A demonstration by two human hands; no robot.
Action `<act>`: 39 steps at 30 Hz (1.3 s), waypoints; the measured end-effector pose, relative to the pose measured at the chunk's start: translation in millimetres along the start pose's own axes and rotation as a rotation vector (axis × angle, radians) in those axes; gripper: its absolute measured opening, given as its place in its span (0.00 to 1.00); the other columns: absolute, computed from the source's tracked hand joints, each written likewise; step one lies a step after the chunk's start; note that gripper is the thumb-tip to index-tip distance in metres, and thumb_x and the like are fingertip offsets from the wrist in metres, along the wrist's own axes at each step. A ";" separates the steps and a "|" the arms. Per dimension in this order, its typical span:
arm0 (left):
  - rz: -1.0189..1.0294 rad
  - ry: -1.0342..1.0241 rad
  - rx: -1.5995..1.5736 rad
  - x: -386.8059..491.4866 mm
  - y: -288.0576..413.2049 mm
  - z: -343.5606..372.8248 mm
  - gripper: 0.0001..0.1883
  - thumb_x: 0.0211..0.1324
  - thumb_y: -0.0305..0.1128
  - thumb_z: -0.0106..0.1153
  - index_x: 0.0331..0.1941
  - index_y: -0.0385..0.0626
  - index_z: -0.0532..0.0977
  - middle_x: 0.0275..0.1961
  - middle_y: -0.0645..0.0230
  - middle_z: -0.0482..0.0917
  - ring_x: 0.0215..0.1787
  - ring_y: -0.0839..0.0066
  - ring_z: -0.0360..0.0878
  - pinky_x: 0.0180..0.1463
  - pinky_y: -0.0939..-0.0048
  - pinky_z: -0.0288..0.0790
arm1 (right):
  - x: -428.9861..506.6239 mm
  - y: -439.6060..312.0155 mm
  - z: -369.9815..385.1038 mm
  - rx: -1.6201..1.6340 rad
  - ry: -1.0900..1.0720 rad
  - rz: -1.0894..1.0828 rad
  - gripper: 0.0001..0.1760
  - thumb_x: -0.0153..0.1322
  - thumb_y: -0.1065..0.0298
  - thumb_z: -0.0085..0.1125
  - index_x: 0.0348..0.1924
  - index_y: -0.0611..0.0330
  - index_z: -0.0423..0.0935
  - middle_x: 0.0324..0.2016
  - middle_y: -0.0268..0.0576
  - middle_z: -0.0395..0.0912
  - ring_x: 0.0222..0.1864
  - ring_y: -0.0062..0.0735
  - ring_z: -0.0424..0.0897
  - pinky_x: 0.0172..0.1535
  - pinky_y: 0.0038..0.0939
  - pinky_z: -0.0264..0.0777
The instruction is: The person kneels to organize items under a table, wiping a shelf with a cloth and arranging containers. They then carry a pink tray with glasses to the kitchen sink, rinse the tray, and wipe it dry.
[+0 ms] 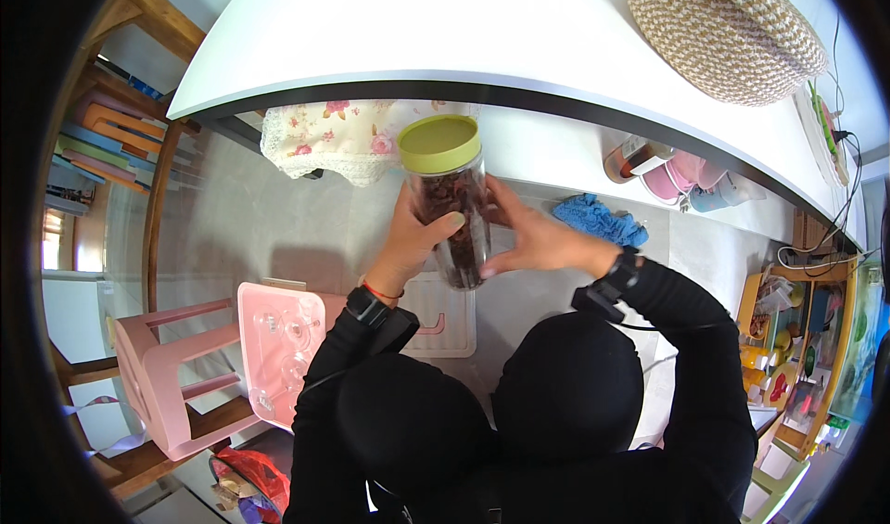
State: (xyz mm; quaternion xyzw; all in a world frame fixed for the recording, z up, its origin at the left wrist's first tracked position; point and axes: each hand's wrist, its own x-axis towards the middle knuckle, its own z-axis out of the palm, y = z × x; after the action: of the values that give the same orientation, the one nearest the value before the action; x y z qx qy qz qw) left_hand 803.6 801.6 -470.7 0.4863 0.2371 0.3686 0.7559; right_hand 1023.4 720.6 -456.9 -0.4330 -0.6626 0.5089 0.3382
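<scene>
A clear jar [455, 200] with a yellow-green screw lid [439, 138] is held up, tilted, between my hands above the floor. Dark reddish-brown dried pieces fill much of it. My left hand [411, 246] grips its left side, with the thumb across the front. On the other side, my right hand [532, 235] steadies it, thumb near the base and fingers partly hidden behind the jar. Beyond the lid, a floral cloth with lace edging [327, 138] lies on a low white shelf [535, 141]. A translucent box lid with a pink handle [455, 343] rests on the floor below.
A white tabletop [417, 23] overhangs the shelf, with a woven straw item [730, 33] at right. A blue cloth [601, 221] lies near the shelf edge; a bottle [636, 159] stands on the shelf. At left are a pink bin [243, 294] holding clear items and a pink stool [142, 378].
</scene>
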 end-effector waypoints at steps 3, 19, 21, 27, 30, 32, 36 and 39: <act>0.050 0.000 0.055 3.3 2.7 4.5 0.39 0.54 0.28 0.72 0.67 0.39 0.60 0.61 0.61 0.74 0.63 0.71 0.75 0.66 0.63 0.71 | 27.8 6.1 26.5 0.160 0.233 0.074 0.69 0.61 0.56 0.82 0.77 0.67 0.36 0.65 0.61 0.66 0.65 0.48 0.71 0.67 0.45 0.66; -0.039 0.070 0.545 -6.3 -8.6 -11.1 0.22 0.73 0.39 0.56 0.66 0.45 0.68 0.64 0.66 0.72 0.70 0.71 0.66 0.68 0.65 0.66 | 38.4 37.9 -55.2 0.356 0.610 0.238 0.34 0.64 0.62 0.77 0.58 0.63 0.72 0.50 0.43 0.81 0.53 0.33 0.80 0.60 0.35 0.72; -0.059 0.041 0.533 -4.9 -9.6 -13.8 0.19 0.73 0.37 0.55 0.62 0.44 0.71 0.61 0.67 0.75 0.66 0.74 0.70 0.66 0.67 0.68 | 49.1 45.5 -65.4 0.223 0.753 0.175 0.33 0.63 0.61 0.78 0.56 0.64 0.74 0.48 0.42 0.82 0.51 0.33 0.81 0.58 0.35 0.73; -0.050 0.009 0.413 -6.4 -9.9 -24.7 0.14 0.74 0.32 0.53 0.58 0.42 0.75 0.54 0.69 0.79 0.57 0.77 0.78 0.61 0.71 0.72 | 69.1 91.2 -109.2 -0.313 0.837 0.137 0.28 0.61 0.53 0.80 0.45 0.65 0.83 0.42 0.44 0.86 0.44 0.34 0.83 0.51 0.33 0.75; -0.095 0.050 0.392 -12.2 -3.2 -28.9 0.13 0.75 0.33 0.52 0.57 0.41 0.76 0.51 0.69 0.80 0.54 0.78 0.79 0.60 0.72 0.73 | 70.7 140.4 -137.6 -0.664 0.923 0.105 0.30 0.64 0.46 0.74 0.51 0.58 0.83 0.48 0.46 0.85 0.49 0.42 0.83 0.55 0.38 0.74; -0.114 0.074 0.387 -14.5 0.6 -29.2 0.13 0.75 0.34 0.52 0.56 0.41 0.76 0.49 0.69 0.81 0.53 0.78 0.80 0.60 0.72 0.74 | 64.4 173.3 -161.1 -1.134 0.952 0.178 0.30 0.68 0.45 0.67 0.55 0.58 0.81 0.53 0.47 0.82 0.55 0.46 0.80 0.60 0.41 0.71; -0.121 0.087 0.381 -13.8 2.6 -27.2 0.13 0.75 0.35 0.52 0.56 0.42 0.76 0.48 0.69 0.82 0.51 0.78 0.81 0.59 0.73 0.74 | 51.2 218.5 -199.6 -1.261 1.083 0.337 0.29 0.75 0.47 0.53 0.63 0.57 0.75 0.63 0.50 0.75 0.65 0.51 0.73 0.68 0.46 0.63; -0.137 0.072 0.376 -12.5 -0.3 -25.6 0.13 0.75 0.35 0.52 0.56 0.42 0.76 0.48 0.69 0.82 0.51 0.78 0.81 0.59 0.73 0.74 | 43.9 230.0 -210.0 -1.289 1.074 0.422 0.28 0.76 0.51 0.52 0.64 0.56 0.74 0.63 0.51 0.75 0.66 0.53 0.72 0.69 0.48 0.61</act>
State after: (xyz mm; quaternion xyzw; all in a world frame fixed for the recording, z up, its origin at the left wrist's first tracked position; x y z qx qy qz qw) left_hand 777.6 806.1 -481.6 0.5881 0.3611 0.2829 0.6661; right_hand 1245.5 865.7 -626.0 -0.8360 -0.4784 -0.1874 0.1925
